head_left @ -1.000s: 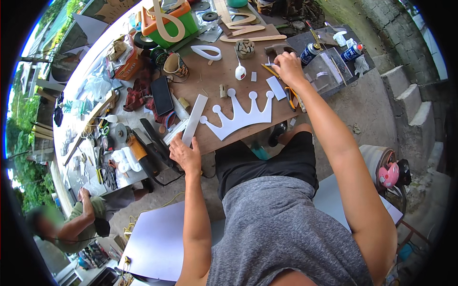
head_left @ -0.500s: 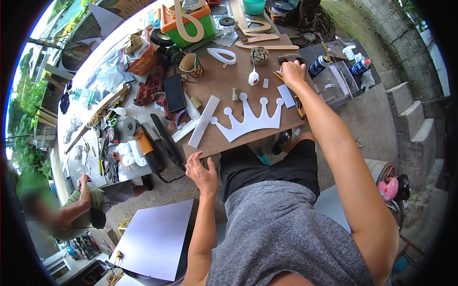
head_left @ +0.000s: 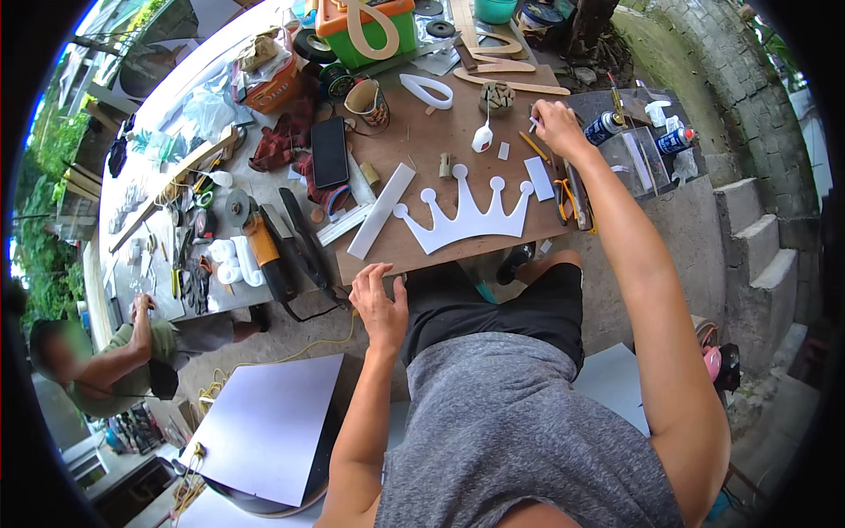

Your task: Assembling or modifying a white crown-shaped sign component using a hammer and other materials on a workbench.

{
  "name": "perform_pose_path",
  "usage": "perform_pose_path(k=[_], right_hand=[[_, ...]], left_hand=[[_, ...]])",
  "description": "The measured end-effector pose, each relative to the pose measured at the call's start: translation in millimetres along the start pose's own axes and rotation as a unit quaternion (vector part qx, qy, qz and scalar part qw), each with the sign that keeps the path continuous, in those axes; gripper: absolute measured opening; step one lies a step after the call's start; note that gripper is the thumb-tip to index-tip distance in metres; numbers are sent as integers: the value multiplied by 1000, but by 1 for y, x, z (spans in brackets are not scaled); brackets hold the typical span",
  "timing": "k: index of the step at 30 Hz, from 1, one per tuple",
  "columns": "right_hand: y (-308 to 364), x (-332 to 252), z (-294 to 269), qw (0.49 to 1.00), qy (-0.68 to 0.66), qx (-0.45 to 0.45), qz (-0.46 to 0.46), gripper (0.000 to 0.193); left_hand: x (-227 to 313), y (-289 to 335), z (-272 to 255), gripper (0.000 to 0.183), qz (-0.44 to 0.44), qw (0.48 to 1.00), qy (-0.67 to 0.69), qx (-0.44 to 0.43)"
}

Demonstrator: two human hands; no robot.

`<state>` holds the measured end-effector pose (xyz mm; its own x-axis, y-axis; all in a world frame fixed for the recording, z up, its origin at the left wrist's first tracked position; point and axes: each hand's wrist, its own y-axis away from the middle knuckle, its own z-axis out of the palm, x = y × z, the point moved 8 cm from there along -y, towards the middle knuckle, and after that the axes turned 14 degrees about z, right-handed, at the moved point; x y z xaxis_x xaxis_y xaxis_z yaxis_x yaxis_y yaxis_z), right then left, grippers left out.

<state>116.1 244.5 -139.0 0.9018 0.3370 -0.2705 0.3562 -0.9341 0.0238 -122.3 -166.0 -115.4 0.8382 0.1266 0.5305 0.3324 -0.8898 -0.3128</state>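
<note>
My right hand [head_left: 561,128] is over the far right of the brown board [head_left: 422,128], fingertips pinched on what looks like a small white piece [head_left: 534,124]. Just below that hand lie a yellow pencil [head_left: 534,148], a white rectangular strip [head_left: 539,179] and orange-handled pliers [head_left: 563,195]. A white crown cutout [head_left: 465,216] lies flat near the board's front edge, with a longer white strip [head_left: 381,211] slanting at its left. My left hand [head_left: 379,304] holds nothing; its fingers are apart beside the board's front edge.
On the left stand an angle grinder [head_left: 255,238], a black phone [head_left: 329,151], a patterned cup [head_left: 366,101] and a green-orange box [head_left: 365,35]. Spray cans [head_left: 604,128] stand at right. A white spoon [head_left: 482,136] leans out of a small pot [head_left: 497,99]. Another person [head_left: 114,356] sits far left.
My right hand has drawn back slightly, and a small white piece now shows at its fingertips. My left hand stays by the board's edge. The whole view has shifted a little.
</note>
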Motion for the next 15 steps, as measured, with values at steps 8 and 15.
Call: perform_pose_path(k=[8, 15], right_hand=[[3, -9, 26, 988, 144, -10, -64, 17], [2, -7, 22, 985, 161, -45, -34, 21]], left_hand=[[-1, 10, 5, 27, -9, 999, 18, -37], [0, 12, 10, 21, -5, 998, 36, -44]])
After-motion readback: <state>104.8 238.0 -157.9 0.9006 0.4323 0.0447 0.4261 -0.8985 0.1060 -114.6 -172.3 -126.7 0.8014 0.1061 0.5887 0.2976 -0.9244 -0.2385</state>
